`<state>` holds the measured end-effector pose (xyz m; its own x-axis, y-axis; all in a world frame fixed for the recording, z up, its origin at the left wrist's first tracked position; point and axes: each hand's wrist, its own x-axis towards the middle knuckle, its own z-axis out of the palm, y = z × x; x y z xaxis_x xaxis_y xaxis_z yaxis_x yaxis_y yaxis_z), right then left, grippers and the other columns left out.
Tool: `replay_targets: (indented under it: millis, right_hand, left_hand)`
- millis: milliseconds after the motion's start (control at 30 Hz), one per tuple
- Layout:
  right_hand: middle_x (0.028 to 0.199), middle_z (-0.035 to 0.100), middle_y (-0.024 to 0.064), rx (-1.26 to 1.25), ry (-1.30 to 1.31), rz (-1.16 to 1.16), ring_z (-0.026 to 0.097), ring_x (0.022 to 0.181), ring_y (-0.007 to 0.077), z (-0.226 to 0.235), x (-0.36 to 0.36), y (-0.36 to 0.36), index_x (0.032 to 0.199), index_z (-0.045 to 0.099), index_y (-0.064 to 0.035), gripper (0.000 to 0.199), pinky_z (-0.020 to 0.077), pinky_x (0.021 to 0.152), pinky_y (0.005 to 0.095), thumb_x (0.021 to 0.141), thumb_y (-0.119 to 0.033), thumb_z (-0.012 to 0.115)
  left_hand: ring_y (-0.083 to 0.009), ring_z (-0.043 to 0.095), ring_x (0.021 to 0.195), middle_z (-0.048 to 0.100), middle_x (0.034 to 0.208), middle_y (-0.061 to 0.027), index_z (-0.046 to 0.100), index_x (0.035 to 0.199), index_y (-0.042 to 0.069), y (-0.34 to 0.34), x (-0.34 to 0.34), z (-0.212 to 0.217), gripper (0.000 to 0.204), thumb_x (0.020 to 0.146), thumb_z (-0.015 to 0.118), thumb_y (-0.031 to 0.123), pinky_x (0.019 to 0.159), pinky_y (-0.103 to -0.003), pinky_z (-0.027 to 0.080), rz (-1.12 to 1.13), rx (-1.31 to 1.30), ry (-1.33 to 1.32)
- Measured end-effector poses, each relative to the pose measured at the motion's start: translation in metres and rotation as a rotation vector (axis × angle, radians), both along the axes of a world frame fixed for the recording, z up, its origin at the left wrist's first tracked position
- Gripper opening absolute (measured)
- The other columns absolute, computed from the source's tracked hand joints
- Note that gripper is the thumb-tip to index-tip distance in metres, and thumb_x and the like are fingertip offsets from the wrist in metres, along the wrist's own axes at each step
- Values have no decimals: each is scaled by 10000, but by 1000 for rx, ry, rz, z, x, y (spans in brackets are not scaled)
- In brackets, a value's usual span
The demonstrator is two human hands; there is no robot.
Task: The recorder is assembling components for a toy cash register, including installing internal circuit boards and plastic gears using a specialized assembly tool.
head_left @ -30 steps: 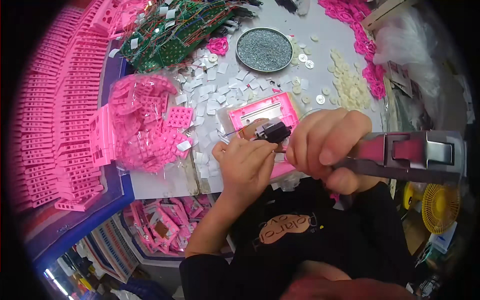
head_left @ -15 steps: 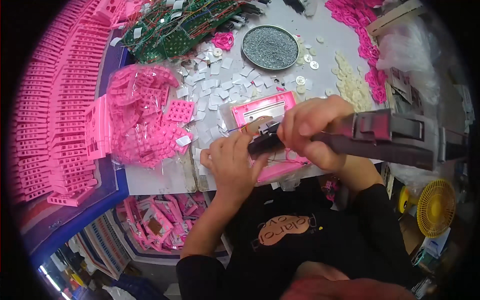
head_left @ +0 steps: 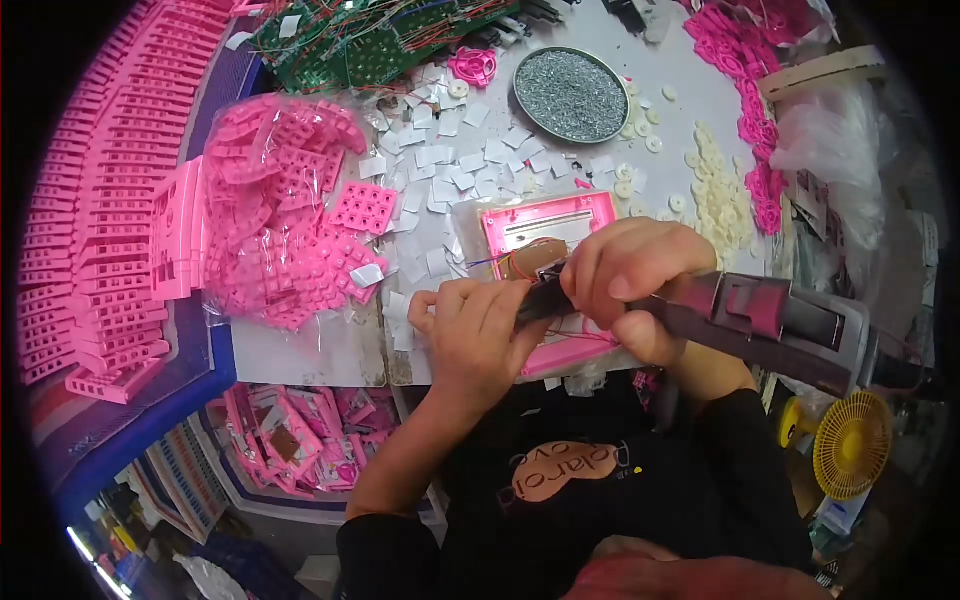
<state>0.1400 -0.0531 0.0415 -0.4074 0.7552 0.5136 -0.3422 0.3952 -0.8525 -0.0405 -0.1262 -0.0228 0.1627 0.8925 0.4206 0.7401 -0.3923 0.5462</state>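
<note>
Just right of frame centre, the pink housing (head_left: pixel 548 225) lies open on the worktop (head_left: pixel 330 350), its wires and inner parts exposed, so assembly looks unfinished. The right hand (head_left: pixel 635 285) has its fingers wrapped around a powered screwdriver (head_left: pixel 760 320), its tip at the housing. The left hand (head_left: pixel 475 335), fingers curled, steadies the tool's tip.
</note>
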Motion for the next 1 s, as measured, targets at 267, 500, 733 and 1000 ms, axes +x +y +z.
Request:
replay_targets:
  millis: [267,500,733,1000]
  right_hand:
    - [692,599,79,100,93,77,606,569,238,-1,-4,6,994,569,-28,222,551,612,394,861,-96,732]
    - [610,568,25,253,-20,57,568,514,181,4,-4,2,993,513,-72,213,532,574,348,911,-149,694]
    - [608,564,34,243,-22,121,561,500,197,-3,-16,13,1024,525,-43,218,520,535,345,894,-95,691]
    - [671,604,68,-51,-200,404,603,626,204,6,8,35,1021,563,-18,375,504,601,388,813,-200,816]
  left_hand:
    - [-200,561,886,667,944,27,691,1073,132,2,1,-2,444,696,828,324,831,-419,284,-9,27,-53]
    - [-170,581,926,652,1015,32,668,1102,98,-1,2,-2,450,727,808,307,876,-436,276,-34,17,-66]
    - [-176,580,930,647,1009,15,665,1080,80,-1,1,-9,433,695,815,210,870,-424,277,-47,86,-92]
    - [-201,563,995,648,1010,10,673,1061,93,2,1,-9,428,686,813,247,870,-431,294,-85,67,-82]
